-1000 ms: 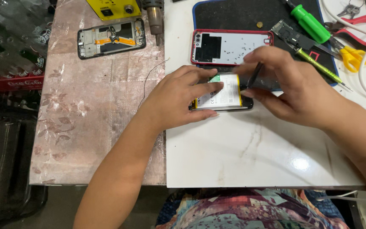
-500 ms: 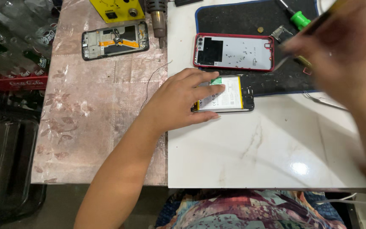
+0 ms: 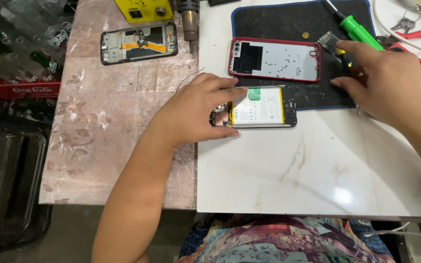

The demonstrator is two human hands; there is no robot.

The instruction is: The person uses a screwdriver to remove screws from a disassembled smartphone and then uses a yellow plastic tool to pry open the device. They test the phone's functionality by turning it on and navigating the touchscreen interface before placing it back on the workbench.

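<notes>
My left hand (image 3: 196,109) grips the left end of an opened phone (image 3: 264,107), fingers on its top edge and thumb along its bottom edge. The phone lies back up on the white board (image 3: 317,170), showing a white battery with a yellow edge and a green tab. My right hand (image 3: 388,85) hovers palm down over the right edge of the black mat (image 3: 288,24), fingertips on a dark thin tool (image 3: 345,58). Whether that hand grips anything is hidden. A red phone back cover (image 3: 274,61) rests on the mat just behind the phone.
A green-handled screwdriver (image 3: 359,31), red pliers (image 3: 417,35) and keys (image 3: 405,22) lie at the back right. On the pink table (image 3: 98,126) sit another phone frame (image 3: 139,42), a yellow device (image 3: 142,9) and a heat-gun nozzle (image 3: 190,22). A black tray (image 3: 6,185) stands at the left.
My right hand left the phone, swung up to the right with the dark tool, and now rests over the mat's right edge. My left hand has stayed on the phone.
</notes>
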